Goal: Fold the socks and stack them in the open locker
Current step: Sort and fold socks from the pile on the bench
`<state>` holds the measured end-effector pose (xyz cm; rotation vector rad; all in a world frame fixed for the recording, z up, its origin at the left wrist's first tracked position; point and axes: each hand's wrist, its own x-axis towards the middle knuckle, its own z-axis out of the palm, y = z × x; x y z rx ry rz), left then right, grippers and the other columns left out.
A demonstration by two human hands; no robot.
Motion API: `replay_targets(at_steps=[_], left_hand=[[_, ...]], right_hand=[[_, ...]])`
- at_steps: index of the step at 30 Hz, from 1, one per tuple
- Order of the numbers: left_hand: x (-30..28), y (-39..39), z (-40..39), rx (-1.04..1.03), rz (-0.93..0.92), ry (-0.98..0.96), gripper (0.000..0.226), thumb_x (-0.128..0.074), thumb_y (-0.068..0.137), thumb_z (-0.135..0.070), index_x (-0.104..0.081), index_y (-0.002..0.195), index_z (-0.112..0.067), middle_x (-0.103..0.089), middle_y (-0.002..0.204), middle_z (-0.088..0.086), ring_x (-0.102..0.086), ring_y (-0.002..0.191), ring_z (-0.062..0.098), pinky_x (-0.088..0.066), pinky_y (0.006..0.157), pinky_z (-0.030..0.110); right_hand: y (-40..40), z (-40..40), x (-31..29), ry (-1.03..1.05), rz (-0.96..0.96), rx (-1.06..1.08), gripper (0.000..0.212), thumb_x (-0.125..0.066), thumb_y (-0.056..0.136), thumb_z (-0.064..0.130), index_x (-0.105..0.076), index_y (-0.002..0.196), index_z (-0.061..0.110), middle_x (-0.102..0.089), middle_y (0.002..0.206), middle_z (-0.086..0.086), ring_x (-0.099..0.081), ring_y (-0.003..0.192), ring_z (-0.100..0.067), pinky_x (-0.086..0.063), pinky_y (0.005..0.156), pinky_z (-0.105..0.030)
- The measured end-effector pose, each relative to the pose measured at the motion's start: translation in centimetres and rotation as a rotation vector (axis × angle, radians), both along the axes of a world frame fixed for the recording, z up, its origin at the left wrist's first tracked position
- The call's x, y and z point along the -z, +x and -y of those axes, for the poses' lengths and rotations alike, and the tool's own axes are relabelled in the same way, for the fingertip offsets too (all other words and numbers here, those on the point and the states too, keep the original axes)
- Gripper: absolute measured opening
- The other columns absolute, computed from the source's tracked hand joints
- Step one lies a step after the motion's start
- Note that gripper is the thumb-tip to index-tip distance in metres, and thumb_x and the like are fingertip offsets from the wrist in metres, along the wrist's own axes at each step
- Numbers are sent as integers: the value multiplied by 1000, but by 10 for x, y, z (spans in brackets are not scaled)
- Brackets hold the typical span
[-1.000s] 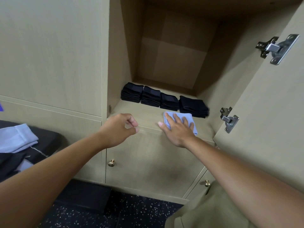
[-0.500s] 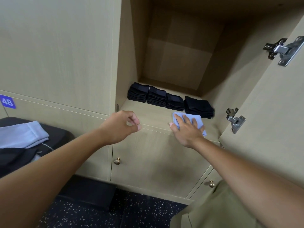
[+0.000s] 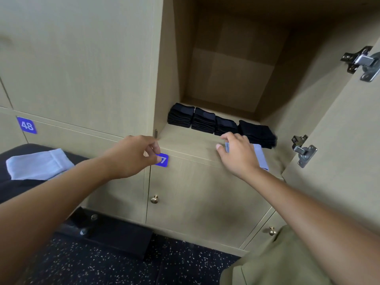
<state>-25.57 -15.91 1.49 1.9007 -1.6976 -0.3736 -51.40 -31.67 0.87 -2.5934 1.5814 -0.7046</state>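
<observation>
An open locker (image 3: 205,140) is shown with four stacks of dark folded socks (image 3: 220,124) lined across its shelf. A folded light blue sock (image 3: 259,156), lying at the shelf's front edge, is gripped by the curled fingers of the right hand (image 3: 238,155). The left hand (image 3: 131,156) is held loosely curled beside the locker, with nothing in it.

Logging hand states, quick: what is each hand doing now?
Left hand: fingers loosely curled, holding nothing.
Right hand: fingers curled on the folded blue sock.

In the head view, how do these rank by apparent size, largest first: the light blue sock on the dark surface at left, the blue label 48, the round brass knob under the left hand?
1. light blue sock
2. blue label 48
3. brass knob

The sock lies nearer the camera, but the gaps look clear.
</observation>
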Motion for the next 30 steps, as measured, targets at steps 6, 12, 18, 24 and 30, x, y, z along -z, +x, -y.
replay_targets(at_steps=[6,12,18,24,30], left_hand=[[-7,21,-22,-102,89,15,13,-69,92,-43,-66,97,-31,-69,94,-16,-60,77,1,-50,77,30],[-13,49,-53,-203,120,78,12,-70,91,-44,-66,94,-32,-69,91,-16,-61,81,-2,-43,67,18],[-19,99,-89,-389,155,104,13,-70,92,-37,-69,97,-25,-70,94,-9,-62,88,15,-44,72,26],[-8,146,-120,-569,178,192,16,-68,94,-31,-72,102,-18,-70,105,-2,-61,96,21,-38,78,28],[21,176,-134,-621,175,330,25,-75,89,-32,-71,108,-17,-71,114,3,-64,99,22,-49,89,32]], right_hand=[[33,-27,-4,112,55,-266,17,-53,99,35,-56,116,30,-60,101,14,-54,102,-11,-49,81,-36],[69,-46,-4,231,64,-469,8,-59,97,33,-64,103,29,-64,88,13,-58,82,-3,-49,75,-28],[107,-64,-7,364,102,-616,5,-65,96,30,-68,97,28,-67,81,11,-59,78,-2,-42,64,-8],[149,-84,4,438,64,-708,10,-66,93,36,-69,99,29,-66,85,13,-61,80,-3,-47,75,-17],[192,-98,20,455,-5,-788,14,-66,94,36,-68,106,28,-65,88,14,-58,77,0,-43,72,-15]])
